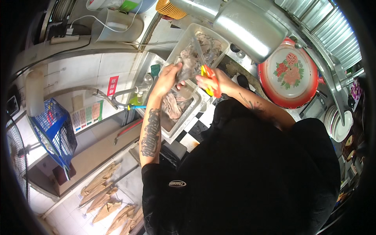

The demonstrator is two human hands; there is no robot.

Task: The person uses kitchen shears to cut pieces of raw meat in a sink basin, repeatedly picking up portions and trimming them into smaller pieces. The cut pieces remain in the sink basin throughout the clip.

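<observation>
My left hand (pixel 169 78) grips a limp, wet, greyish piece (pixel 185 68) of what looks like animal skin or tripe. In my right hand (pixel 221 81) is a pair of scissors (pixel 211 80) with red and yellow handles, its blades pointing away from me over a translucent plastic tub (pixel 193 27). Similar crumpled grey pieces (pixel 211 44) lie in that tub. Closer to me, more limp pieces (pixel 172 106) rest in a pale-rimmed basin (pixel 181 129). Whether the blades touch the held piece is unclear.
A faucet (pixel 143 88) juts from the wall left of the basin. To the right stand a large metal pot (pixel 249 29), a red-rimmed enamel tray (pixel 290 76) with flowers and stacked plates (pixel 337 126). A blue plastic basket (pixel 57 132) hangs at left; tan dried pieces (pixel 107 211) lie below.
</observation>
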